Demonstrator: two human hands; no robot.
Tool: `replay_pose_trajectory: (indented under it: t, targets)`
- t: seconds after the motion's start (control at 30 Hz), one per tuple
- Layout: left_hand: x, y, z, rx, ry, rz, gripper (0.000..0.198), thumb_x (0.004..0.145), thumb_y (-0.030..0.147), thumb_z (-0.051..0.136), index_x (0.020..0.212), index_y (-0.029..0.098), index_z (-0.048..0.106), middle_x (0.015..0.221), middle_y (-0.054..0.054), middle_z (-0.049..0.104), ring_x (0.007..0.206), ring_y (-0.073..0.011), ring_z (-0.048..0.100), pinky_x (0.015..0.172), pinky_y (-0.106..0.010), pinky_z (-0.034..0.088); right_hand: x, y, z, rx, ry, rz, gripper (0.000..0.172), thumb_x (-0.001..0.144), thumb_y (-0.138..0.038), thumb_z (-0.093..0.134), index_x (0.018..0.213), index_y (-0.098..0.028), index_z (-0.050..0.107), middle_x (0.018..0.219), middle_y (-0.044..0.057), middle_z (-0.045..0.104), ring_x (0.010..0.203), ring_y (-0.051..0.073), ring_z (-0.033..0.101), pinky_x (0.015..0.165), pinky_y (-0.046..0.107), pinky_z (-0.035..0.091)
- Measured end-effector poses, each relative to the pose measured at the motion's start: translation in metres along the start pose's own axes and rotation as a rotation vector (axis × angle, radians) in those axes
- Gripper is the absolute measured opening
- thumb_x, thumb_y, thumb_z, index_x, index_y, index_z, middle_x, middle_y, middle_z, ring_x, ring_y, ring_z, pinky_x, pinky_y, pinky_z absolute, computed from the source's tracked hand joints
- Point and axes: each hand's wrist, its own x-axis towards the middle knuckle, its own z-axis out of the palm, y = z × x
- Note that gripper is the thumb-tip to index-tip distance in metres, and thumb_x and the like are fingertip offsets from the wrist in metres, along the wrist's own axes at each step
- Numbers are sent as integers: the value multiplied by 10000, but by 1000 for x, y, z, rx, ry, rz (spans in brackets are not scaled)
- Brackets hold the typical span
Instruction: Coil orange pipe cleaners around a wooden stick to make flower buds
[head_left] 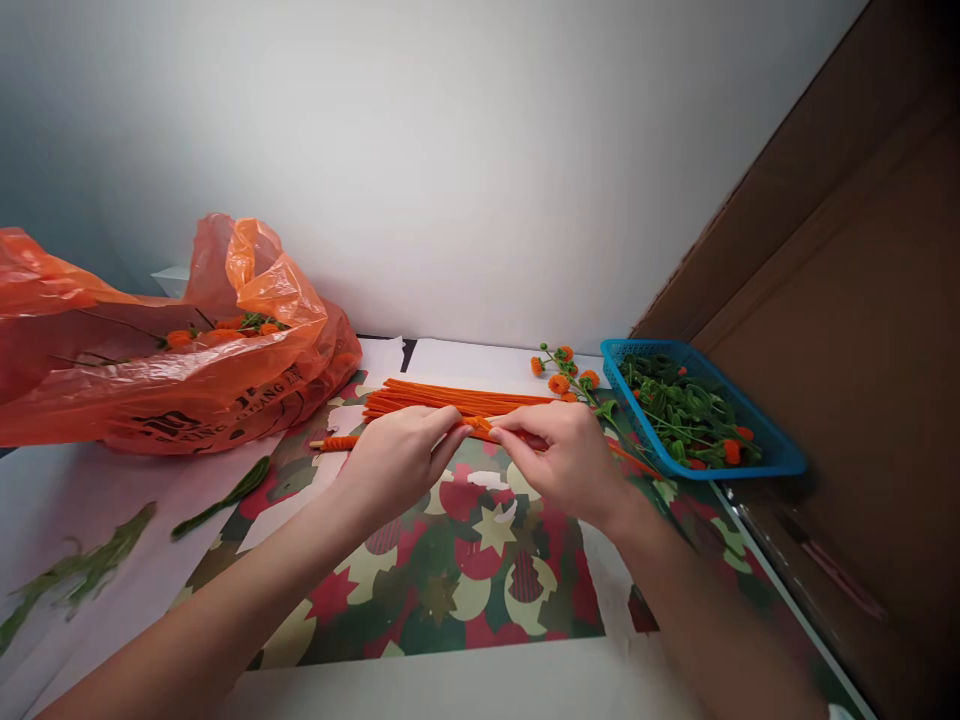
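Thumb and fingers of my left hand (pixel 405 450) are pinched on a thin wooden stick (pixel 316 445) wound with orange pipe cleaner (pixel 341 443). The stick's bare tip sticks out to the left of that hand. My right hand (pixel 566 450) is closed on the wound part from the other side, its fingertips close to the left ones. Orange coils (pixel 477 424) show in the small gap between the hands. Past the right hand, a loose orange strand (pixel 634 458) slants down to the right. Just behind lies a bundle of straight orange pipe cleaners (pixel 450 397).
An orange plastic bag (pixel 247 370) with orange flowers stands at left. Finished-looking flower stems (pixel 566 375) lie at back right beside a blue basket (pixel 705 400) of green pieces. Green leaf pieces (pixel 225 495) rest at left on white paper. A patterned sheet (pixel 450 600) covers the middle; cardboard (pixel 847 300) borders the right.
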Motion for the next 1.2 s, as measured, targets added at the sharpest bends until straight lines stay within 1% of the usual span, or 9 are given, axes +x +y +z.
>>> replay_pose_trajectory:
  t: [0.17,0.27,0.4,0.53,0.67,0.8,0.9,1.03,1.2]
  targets:
    - [2,6,-7,-353,25,-187,337,908,369,404,621,194,423,512,44,402,473,-110,368,490,-239,260,-1,-5,8,143,128,9,177,845,-221,564,781,-179,724,680,33,695,568,129,574,569,256,418]
    - [2,11,-13,-560,38,-250,359,913,409,394,632,188,432,552,43,391,516,-104,365,488,-221,286,-1,-4,13,321,157,118,183,837,-265,580,770,-168,720,661,36,676,551,125,557,514,243,414]
    - [1,16,-16,-719,75,-219,375,919,399,382,616,180,417,564,48,346,517,-90,331,484,-207,294,4,7,16,610,51,296,207,782,-340,647,704,-159,710,606,19,623,531,107,504,465,222,383]
    - [0,13,-16,-712,3,-72,336,916,345,389,635,171,449,548,52,360,504,-81,339,477,-201,283,8,26,13,846,-131,369,241,728,-403,701,708,-163,714,614,12,615,569,104,520,511,220,409]
    - [0,3,-18,-619,-152,87,321,918,305,397,628,170,426,530,64,318,472,-67,295,457,-203,244,9,34,5,799,-224,365,218,658,-364,769,695,-155,718,630,20,644,544,99,531,480,212,400]
    - [3,-5,-24,-519,-336,208,304,925,303,399,650,175,421,542,62,316,481,-71,294,473,-206,253,8,30,-7,676,-316,332,193,703,-339,738,726,-147,731,678,50,689,575,125,591,494,223,428]
    - [4,-6,-26,-418,-412,258,300,928,311,397,658,181,422,525,65,307,460,-73,290,469,-215,246,8,25,-12,544,-334,234,146,737,-297,709,745,-155,741,682,48,702,610,132,607,519,223,432]
    - [3,-8,-24,-192,-398,274,312,925,324,399,648,187,438,479,66,328,422,-78,290,449,-234,202,7,19,-11,335,-321,131,121,781,-246,662,734,-166,739,650,23,694,548,99,551,500,216,375]
    - [1,-7,-15,150,-191,223,347,912,360,401,612,193,448,429,48,389,392,-104,305,441,-251,125,5,13,1,43,-147,68,126,811,-221,632,723,-183,715,625,-2,675,548,94,529,536,225,344]
